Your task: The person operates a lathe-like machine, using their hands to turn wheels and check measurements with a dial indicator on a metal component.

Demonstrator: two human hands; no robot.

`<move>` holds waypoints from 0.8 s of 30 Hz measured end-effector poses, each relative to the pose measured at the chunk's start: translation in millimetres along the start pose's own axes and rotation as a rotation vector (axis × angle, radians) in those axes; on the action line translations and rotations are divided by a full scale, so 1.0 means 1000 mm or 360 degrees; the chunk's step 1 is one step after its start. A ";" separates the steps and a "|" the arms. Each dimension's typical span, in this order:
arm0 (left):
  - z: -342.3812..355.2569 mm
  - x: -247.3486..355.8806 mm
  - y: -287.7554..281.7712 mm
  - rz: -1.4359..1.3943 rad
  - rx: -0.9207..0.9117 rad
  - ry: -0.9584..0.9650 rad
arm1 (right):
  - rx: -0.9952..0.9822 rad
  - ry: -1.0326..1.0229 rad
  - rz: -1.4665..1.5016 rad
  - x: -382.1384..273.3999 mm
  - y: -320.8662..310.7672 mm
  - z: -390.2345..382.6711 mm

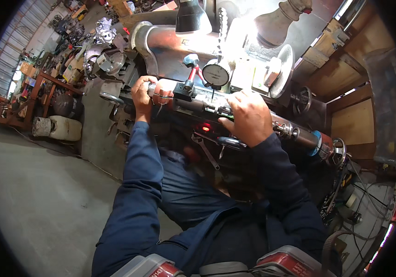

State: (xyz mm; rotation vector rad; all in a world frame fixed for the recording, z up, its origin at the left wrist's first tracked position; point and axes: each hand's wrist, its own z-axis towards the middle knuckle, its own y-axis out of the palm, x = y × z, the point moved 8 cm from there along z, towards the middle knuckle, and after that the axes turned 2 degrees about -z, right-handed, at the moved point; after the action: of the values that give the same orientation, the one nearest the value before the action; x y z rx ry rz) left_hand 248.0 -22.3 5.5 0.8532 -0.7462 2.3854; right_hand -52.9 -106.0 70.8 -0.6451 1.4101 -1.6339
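A long metal shaft [190,105] lies across a lathe-like machine in front of me. My left hand [142,98] is closed round a round metal end piece [152,89] at the left end of the shaft, beside a reddish collar [163,92]. My right hand [252,116] rests over the shaft's middle, fingers curled across its far side and thumb on the near side. Its fingertips are partly lost in glare. Between my hands stands a dial gauge [216,74], its thin stem pointing down at the shaft. A jointed red arm [192,74] supports it.
A dark lamp [192,19] shines from above. Below the shaft are a handwheel [231,143], a wrench [206,150] and a red light [206,128]. The tailstock handwheel [339,151] is at right. Metal parts [105,32] and a dirty white canister [66,128] sit left.
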 end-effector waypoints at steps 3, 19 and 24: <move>-0.004 0.002 -0.008 -0.0162 0.0091 -0.0197 | 0.0008 0.0050 -0.0032 -0.003 0.001 0.002; -0.059 0.133 0.089 0.1056 -0.0028 0.0602 | 0.0158 -0.0043 0.0047 -0.012 0.002 0.004; -0.060 0.130 0.087 0.1021 0.0019 0.0602 | 0.0146 -0.0032 0.0067 -0.012 0.003 0.004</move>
State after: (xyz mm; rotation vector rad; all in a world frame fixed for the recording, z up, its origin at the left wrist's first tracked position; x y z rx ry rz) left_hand 81.4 -13.3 26.7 0.1422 -0.9466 2.9812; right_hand -42.7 -97.7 70.9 -0.5743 1.3177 -1.6442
